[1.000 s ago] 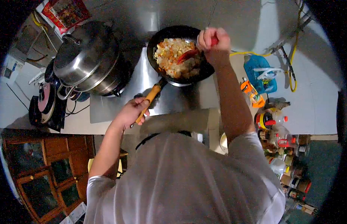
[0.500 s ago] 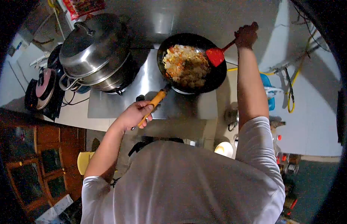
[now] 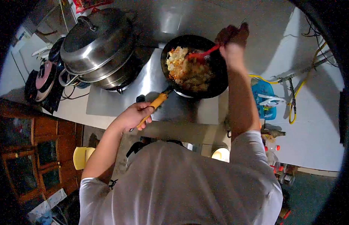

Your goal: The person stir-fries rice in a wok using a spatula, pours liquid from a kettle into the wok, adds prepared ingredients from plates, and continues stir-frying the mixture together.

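The red spatula (image 3: 198, 55) lay to the left of the right hand's fingers and slightly nearer the body, its long axis slanting down from them into the fried rice (image 3: 182, 71). The right hand (image 3: 233, 41) was the nearer one to the blade, just beyond the right rim of the black wok (image 3: 219, 77). Its fingers were closed around the spatula's handle, though shadow hid how each one sat. The right arm reached well forward, almost straight, knuckles away from the body.

The left hand (image 3: 132, 117) had its fingers curled around the wooden handle (image 3: 158, 101), thumb along the top. From those fingers the handle ran forward and rightward to the wok. The left elbow was bent, the forearm angled forward and inward.
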Available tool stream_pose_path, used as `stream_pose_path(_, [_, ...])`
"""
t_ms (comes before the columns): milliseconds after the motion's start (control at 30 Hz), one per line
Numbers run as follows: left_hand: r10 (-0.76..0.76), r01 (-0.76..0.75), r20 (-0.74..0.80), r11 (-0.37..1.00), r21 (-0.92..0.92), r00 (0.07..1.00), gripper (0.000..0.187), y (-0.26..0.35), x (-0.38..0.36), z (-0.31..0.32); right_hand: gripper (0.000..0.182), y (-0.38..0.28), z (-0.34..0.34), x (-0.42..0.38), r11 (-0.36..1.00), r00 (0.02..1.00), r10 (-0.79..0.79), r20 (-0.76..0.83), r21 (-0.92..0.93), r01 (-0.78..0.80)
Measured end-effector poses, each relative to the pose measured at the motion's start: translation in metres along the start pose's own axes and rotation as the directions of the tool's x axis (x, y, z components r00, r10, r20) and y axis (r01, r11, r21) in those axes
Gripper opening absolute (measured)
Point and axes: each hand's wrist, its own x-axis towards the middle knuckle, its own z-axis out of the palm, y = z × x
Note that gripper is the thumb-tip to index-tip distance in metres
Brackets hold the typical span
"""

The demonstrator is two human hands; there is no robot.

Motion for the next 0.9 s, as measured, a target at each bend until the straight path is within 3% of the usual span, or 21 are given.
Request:
stream_pose_path(133, [0.031, -0.031, -0.002, 1.0, 0.004, 1.0, 0.039, -0.007, 0.005, -0.003, 0.053, 0.023, -0.013, -0.024, 0.984, 0.984, 0.132, 0.116, -0.137, -0.116])
stream_pose_path(233, [0.064, -0.062, -0.028, 0.997, 0.044, 0.998, 0.037, -0.004, 0.008, -0.005, 0.05, 0.0, -0.004, -0.039, 0.98, 0.99, -0.001, 0.138, -0.197, 0.029])
stream_pose_path(267, [0.055, -0.053, -0.033, 0.997, 0.049, 0.998, 0.036, -0.005, 0.01, -0.006, 0.048, 0.002, -0.004, -0.045, 1.0, 0.989, 0.012, 0.148, -0.021, -0.009])
stream_pose_path(300, [0.031, -0.03, -0.031, 0.998, 0.048, 0.999, 0.034, -0.01, 0.007, -0.003, 0.048, 0.019, -0.011, -0.046, 1.0, 0.99, 0.022, 0.141, -0.026, -0.019])
stream_pose_path(367, [0.028, -0.027, -0.021, 0.998, 0.05, 0.999, 0.034, -0.006, -0.003, 0.003, 0.045, 0.055, -0.026, -0.036, 0.937, 0.939, -0.189, 0.288, -0.235, 0.26])
stream_pose_path(400, [0.039, -0.037, -0.027, 0.998, 0.048, 0.999, 0.034, 0.0, -0.003, 0.0, 0.052, 0.035, -0.026, -0.025, 0.983, 0.978, 0.072, 0.194, -0.181, -0.037])
stream_pose_path(467, [0.017, -0.016, -0.013, 0.999, 0.044, 1.0, 0.035, -0.005, -0.007, 0.004, 0.056, 0.025, -0.043, -0.001, 0.896, 0.98, -0.2, -0.004, -0.406, 0.181])
stream_pose_path(600, [0.006, -0.006, 0.009, 1.0, 0.02, 1.0, 0.037, 0.004, -0.006, -0.001, 0.055, -0.011, -0.125, 0.137, 0.813, 0.88, -0.359, 0.311, -0.359, 0.458])
stream_pose_path(700, [-0.011, 0.011, -0.004, 0.997, 0.076, 1.0, 0.036, 0.019, -0.015, 0.001, 0.054, 0.003, -0.134, 0.184, 0.816, 0.907, -0.403, 0.124, -0.402, 0.417])
stream_pose_path(733, [-0.023, 0.024, -0.028, 0.998, 0.063, 0.999, 0.036, 0.017, -0.014, 0.0, 0.053, 0.005, -0.116, 0.172, 0.952, 0.975, -0.209, -0.07, -0.241, 0.187])
stream_pose_path(767, [0.004, -0.003, -0.01, 0.998, 0.068, 1.0, 0.039, 0.013, -0.011, -0.003, 0.053, 0.008, -0.096, 0.163, 0.999, 0.975, 0.036, -0.22, -0.032, -0.044])
stream_pose_path(800, [0.031, -0.031, 0.008, 0.997, 0.071, 0.999, 0.041, 0.009, -0.008, -0.004, 0.055, 0.018, -0.08, 0.164, 0.996, 0.948, 0.058, -0.313, -0.046, -0.076])
stream_pose_path(833, [0.021, -0.02, -0.019, 0.998, 0.062, 1.0, 0.041, 0.005, -0.006, -0.005, 0.055, 0.031, -0.072, 0.174, 0.995, 0.953, 0.079, -0.293, -0.034, -0.092])
stream_pose_path(900, [0.041, -0.042, 0.013, 0.998, 0.051, 0.999, 0.043, -0.002, -0.001, -0.007, 0.058, 0.053, -0.066, 0.19, 0.992, 0.989, 0.095, -0.109, 0.095, -0.085])
